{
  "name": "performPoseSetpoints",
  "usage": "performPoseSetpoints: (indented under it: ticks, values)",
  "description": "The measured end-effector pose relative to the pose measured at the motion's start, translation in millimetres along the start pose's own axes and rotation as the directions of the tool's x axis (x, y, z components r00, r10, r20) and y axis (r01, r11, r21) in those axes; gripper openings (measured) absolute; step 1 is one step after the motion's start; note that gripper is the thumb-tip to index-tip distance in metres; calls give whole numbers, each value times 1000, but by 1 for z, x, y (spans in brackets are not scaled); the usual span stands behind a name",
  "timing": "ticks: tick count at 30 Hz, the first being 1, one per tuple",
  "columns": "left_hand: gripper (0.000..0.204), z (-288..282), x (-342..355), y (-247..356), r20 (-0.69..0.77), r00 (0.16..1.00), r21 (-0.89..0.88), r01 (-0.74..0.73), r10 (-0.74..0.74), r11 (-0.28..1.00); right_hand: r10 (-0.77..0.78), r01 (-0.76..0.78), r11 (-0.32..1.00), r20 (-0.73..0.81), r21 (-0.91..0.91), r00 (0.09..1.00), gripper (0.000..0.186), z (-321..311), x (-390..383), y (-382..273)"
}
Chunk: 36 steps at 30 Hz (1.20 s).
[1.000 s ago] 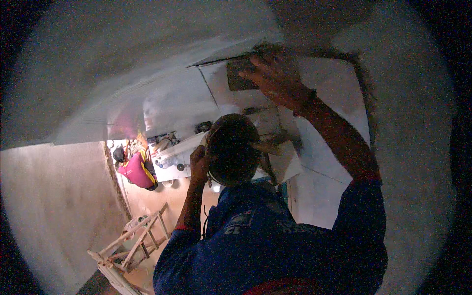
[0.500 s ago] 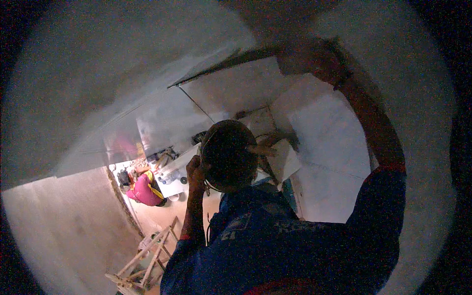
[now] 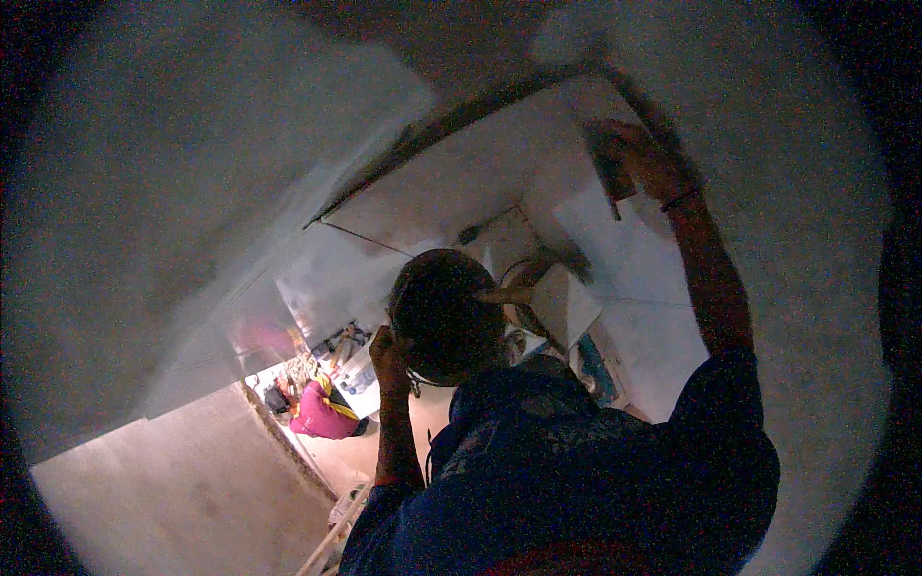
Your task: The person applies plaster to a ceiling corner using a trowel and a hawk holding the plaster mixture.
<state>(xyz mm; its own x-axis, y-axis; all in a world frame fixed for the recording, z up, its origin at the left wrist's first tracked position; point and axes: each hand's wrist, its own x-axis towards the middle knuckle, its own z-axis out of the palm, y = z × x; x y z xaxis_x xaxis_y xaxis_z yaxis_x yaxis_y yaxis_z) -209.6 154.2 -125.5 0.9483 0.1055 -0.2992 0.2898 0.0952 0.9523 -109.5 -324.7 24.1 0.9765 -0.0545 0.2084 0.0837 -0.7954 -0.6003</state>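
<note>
My left hand (image 3: 386, 362) is closed on the rim of a dark round bowl (image 3: 442, 312) held up in front of my chest. A tan stick-like piece (image 3: 497, 296) shows at the bowl's right side; I cannot tell if it lies in it. My right arm is raised to the upper right, and my right hand (image 3: 653, 171) is closed on a flat dark trowel (image 3: 607, 173). The trowel is near the pale wall surface; whether it touches is too dark to tell. What lies inside the bowl is also too dark to make out.
A pale, patchily coated surface (image 3: 250, 144) spans the upper left, ending at a dark edge (image 3: 432, 125). Far below at the left, a person in a pink and yellow shirt (image 3: 325, 411) bends near assorted items. Part of a wooden frame (image 3: 331, 533) stands at the lower left.
My right hand has come down from the dark upper edge, and the trowel now shows more plainly. The view has shifted, so less of the wooden frame appears. The left hand still holds the bowl.
</note>
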Motion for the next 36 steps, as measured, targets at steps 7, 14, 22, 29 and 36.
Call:
performPoseSetpoints:
  ticks: [7,14,22,29,36]
  values:
    - [16,34,-18,37,71,997,294,-49,29,954,211,-84,857,-198,509,957,31,18,21,59]
    - [21,50,-17,41,115,993,229,-42,16,972,295,0,606,-226,795,928,30,51,56,70]
    - [22,39,2,24,166,984,79,56,-68,995,319,-23,534,-176,845,931,30,208,37,-59]
    - [18,49,0,27,-18,1000,309,-2,8,951,-168,242,875,-205,419,964,31,167,9,-117]
    - [15,33,4,19,85,996,468,-4,-40,884,232,45,600,-228,798,946,32,84,37,39]
